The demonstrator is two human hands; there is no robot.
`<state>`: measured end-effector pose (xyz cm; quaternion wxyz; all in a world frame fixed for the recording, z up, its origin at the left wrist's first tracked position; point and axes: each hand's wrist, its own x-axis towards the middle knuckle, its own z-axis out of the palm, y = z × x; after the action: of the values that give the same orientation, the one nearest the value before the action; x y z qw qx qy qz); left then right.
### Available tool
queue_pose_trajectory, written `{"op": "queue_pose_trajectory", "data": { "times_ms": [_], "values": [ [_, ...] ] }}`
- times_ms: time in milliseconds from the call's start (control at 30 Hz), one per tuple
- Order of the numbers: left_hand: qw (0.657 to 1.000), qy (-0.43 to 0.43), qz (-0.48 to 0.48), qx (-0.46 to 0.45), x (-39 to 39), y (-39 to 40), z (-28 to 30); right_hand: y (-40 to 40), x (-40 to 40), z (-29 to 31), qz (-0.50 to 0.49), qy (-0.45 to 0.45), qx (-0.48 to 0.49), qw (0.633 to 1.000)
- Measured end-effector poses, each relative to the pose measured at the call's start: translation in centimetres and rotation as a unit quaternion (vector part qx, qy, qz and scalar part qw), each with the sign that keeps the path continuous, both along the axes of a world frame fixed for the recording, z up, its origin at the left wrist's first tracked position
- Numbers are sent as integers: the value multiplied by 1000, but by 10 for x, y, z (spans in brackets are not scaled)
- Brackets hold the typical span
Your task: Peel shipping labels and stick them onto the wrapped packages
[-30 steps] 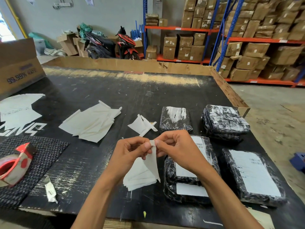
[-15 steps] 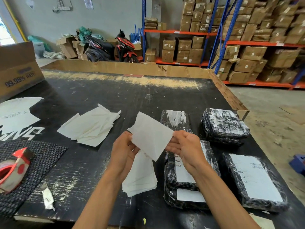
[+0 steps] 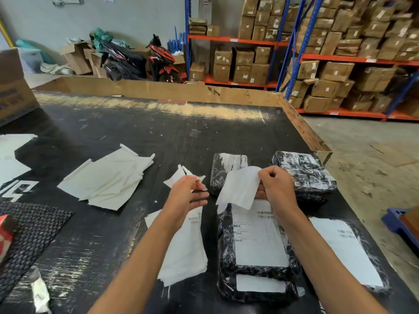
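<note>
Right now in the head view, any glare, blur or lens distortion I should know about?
Head view: wide-angle bowing bends the shelving uprights and table edge; glare streaks on the wrapped package and a bright sheen across the far table; left hand slightly motion-blurred, right hand and its peeled label sharper; label print too small to read.

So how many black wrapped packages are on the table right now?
5: two at the back, one partly behind the held sheet and one right of it; two stacked in front, upper on lower; one far right. Others may be hidden.
</note>
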<state>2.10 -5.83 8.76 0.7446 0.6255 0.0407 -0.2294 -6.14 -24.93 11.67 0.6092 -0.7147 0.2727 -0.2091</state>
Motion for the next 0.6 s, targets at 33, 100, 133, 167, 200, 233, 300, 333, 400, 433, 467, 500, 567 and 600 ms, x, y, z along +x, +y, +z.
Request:
{"op": "queue_pose_trajectory", "data": {
  "times_ms": [33,100,133,167,200,233,300,333,400,433,467,500,567,600],
  "values": [
    [1000,-9,-23,18,-8,-5,1,2,2,1,3,-3,2,1000],
    [996,-31,-63,58,-19,-8,0,4,6,1,7,-17,7,1000],
    [993,-47,-78,68,-24,-8,-2,4,7,1,7,-26,9,1000],
    [992,-63,-83,71,-29,-8,-4,4,9,2,6,-34,10,999],
    [992,-76,-78,69,-31,-7,-6,4,10,3,5,-39,7,999],
    [992,-87,-68,59,-34,-6,-7,5,12,3,6,-40,4,999],
    [992,-108,-51,35,-36,-5,-8,5,14,2,8,-40,-2,999],
    [991,-121,-40,30,-35,-4,-9,6,15,2,11,-39,-4,999],
    [989,-145,-11,39,-32,-1,-9,5,17,2,13,-35,-5,999],
    [985,-162,4,54,-30,2,-10,3,17,2,11,-32,-5,999],
    [980,-183,19,77,-26,6,-11,1,17,3,5,-30,-7,1000],
    [972,-206,32,104,-22,11,-12,-2,18,3,-3,-27,-11,1000],
    [948,-259,42,181,-11,22,-14,-9,19,2,-14,-11,-30,999],
    [935,-280,44,212,-6,26,-16,-12,20,2,-17,-2,-40,999]
  ]
}}
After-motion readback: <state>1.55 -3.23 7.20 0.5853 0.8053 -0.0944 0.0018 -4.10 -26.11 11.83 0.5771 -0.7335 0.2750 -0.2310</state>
